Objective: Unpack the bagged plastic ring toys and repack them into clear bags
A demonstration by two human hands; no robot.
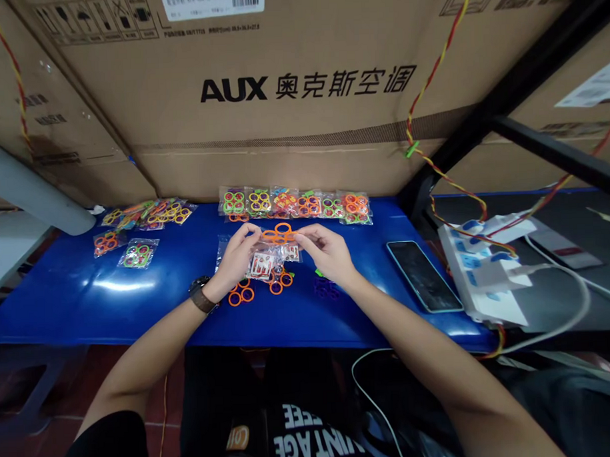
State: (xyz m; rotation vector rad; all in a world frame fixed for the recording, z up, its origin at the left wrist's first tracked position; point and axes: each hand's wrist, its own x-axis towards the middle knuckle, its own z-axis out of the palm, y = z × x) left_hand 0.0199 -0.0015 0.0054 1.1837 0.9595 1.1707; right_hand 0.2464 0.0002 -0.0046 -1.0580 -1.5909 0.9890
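Note:
An orange plastic piece made of joined rings (281, 234) is held up between both hands over the blue table. My left hand (240, 252) pinches its left end, and my right hand (326, 250) grips the right end with thumb and fingers. Just below lies a clear packet with a printed card (262, 264), and a second printed card (290, 254) is partly covered beside it. More orange rings (241, 294) rest near my left wrist. Another orange ring cluster (279, 283) sits to their right. Dark purple rings (327, 286) lie beneath my right wrist.
Bagged ring sets (284, 204) line the back of the blue table (188, 319), against a large carton (302, 135). More packets are heaped (152, 212) at the left. A phone (424, 276) and a white power strip (479, 269) with cables lie at the right.

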